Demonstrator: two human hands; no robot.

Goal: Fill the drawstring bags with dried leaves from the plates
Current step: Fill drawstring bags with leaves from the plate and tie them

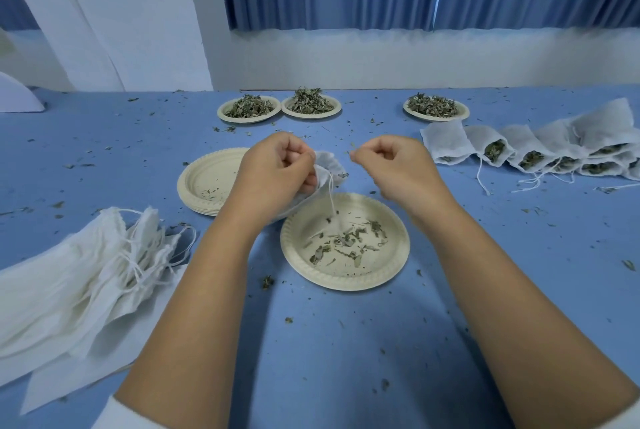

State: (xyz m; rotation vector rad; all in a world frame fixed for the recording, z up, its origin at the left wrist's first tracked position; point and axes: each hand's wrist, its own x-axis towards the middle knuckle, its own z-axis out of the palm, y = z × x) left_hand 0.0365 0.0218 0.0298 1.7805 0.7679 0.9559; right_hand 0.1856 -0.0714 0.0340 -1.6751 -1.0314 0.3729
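Note:
My left hand [273, 172] grips a white drawstring bag [329, 169] above the table, its cord hanging down toward a cream paper plate [391, 262] with a few dried leaves [346, 243] on it. My right hand [394, 165] is curled just right of the bag, fingertips pinched together; what it pinches is too small to tell. Three plates heaped with dried leaves [249, 107] [311, 102] [433, 106] stand at the far side. A row of filled bags [530, 151] lies at the right. A pile of flat empty bags [86, 266] lies at the left.
A stack of emptied paper plates [204, 182] sits left of my left hand. Leaf crumbs are scattered over the blue table [346, 342]. A white wall and blue curtains close the far edge. A white object [17, 96] sits at the far left.

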